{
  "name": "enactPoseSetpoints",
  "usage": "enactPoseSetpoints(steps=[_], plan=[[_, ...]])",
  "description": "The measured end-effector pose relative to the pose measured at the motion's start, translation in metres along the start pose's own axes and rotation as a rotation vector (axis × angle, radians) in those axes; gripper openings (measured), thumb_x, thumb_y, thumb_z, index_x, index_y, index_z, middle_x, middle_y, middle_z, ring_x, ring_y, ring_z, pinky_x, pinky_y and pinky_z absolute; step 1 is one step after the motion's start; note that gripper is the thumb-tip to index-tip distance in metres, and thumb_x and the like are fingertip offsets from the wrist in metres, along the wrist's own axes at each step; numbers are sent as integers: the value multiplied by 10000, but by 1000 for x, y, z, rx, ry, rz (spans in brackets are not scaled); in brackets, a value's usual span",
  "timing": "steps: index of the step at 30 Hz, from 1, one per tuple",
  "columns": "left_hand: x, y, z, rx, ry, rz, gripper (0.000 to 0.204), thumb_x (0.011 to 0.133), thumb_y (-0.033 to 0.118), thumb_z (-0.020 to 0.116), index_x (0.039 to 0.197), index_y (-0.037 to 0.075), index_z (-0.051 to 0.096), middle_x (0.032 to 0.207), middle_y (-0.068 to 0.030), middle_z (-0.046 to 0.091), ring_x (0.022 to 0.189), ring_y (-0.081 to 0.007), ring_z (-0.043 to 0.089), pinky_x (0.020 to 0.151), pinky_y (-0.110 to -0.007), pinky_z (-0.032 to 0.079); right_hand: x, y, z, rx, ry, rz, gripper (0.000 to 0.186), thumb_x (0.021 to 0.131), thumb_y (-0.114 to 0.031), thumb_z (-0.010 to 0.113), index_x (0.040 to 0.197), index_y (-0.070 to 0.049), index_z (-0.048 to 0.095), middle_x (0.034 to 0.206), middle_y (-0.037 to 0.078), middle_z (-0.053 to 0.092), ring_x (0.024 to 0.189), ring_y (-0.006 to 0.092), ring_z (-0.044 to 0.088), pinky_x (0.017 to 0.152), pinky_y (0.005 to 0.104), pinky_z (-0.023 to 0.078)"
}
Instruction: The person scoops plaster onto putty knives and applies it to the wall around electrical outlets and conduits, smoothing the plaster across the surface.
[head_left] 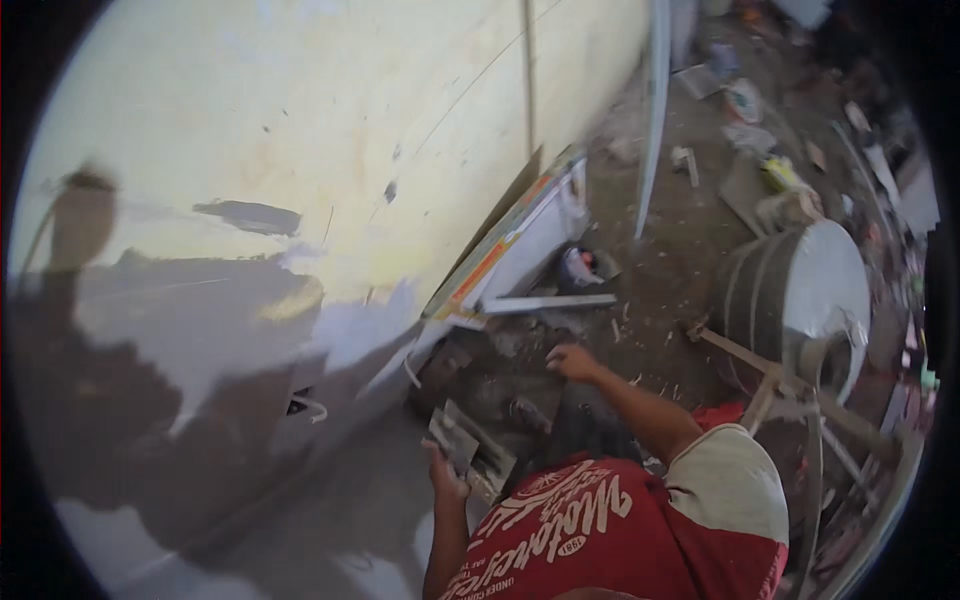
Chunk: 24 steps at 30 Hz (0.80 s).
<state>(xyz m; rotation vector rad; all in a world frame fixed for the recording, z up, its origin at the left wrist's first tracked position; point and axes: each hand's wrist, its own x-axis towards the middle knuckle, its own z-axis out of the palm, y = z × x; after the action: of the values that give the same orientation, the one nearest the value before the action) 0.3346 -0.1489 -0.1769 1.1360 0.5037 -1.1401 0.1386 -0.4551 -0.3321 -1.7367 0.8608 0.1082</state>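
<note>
Beside the lower part of the wall, my left hand (447, 472) is closed on the edge of a flat grey rectangular plate (455, 441). A pale, smudged flat piece (492, 484) shows just beyond the plate, partly covered by it. My right hand (572, 361) is out in front of me over the dark ground, its fingers curled. Whatever may lie inside those fingers is hidden. To my left rises a pale yellow wall (300, 110) with a smooth grey patch (190, 300) low on it, and shadows fall across it.
A small wall opening (298, 402) has a white wire hanging out. Boards with an orange strip (490, 262) lean by the wall, near a white bar (550, 302). A large drum (790, 290) stands at right behind a wooden frame (745, 358). Debris litters the ground (680, 230).
</note>
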Motion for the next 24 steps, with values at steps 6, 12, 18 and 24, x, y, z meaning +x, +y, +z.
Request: enactPoseSetpoints(steps=[6, 12, 18, 24], plan=[[-31, 22, 33, -50, -404, -40, 679, 887, 588, 443, 1390, 142, 355, 1414, -73, 382, 1281, -293, 366, 1064, -458, 302, -115, -125, 31, 122, -323, -151, 432, 755, -280, 706, 1135, -96, 611, 1091, 142, 632, 987, 251, 606, 831, 378, 470], [1, 17, 80, -35, -613, -191, 606, 901, 530, 460, 1366, 147, 399, 1373, -82, 445, 1252, -287, 411, 1065, -467, 311, -183, -150, 34, 67, -153, -392, 504, 792, -311, 691, 1204, -64, 539, 1126, 129, 616, 977, 265, 591, 854, 365, 458], [-14, -22, 161, -12, -769, -363, 529, 932, 474, 435, 1305, 101, 462, 1336, -95, 486, 1226, -270, 445, 1052, -466, 335, -249, -154, 6, 297, 127, -409, 499, 813, -322, 674, 1212, -60, 530, 1139, 127, 606, 994, 266, 579, 870, 365, 449], [-54, -70, 231, 100, -914, -459, 504, 945, 442, 425, 1267, 60, 492, 1301, -125, 511, 1223, -285, 445, 1074, -481, 292, -298, -152, -6, 594, 458, -395, 495, 833, -332, 658, 1220, -56, 520, 1153, 126, 595, 1011, 267, 567, 886, 366, 440]])
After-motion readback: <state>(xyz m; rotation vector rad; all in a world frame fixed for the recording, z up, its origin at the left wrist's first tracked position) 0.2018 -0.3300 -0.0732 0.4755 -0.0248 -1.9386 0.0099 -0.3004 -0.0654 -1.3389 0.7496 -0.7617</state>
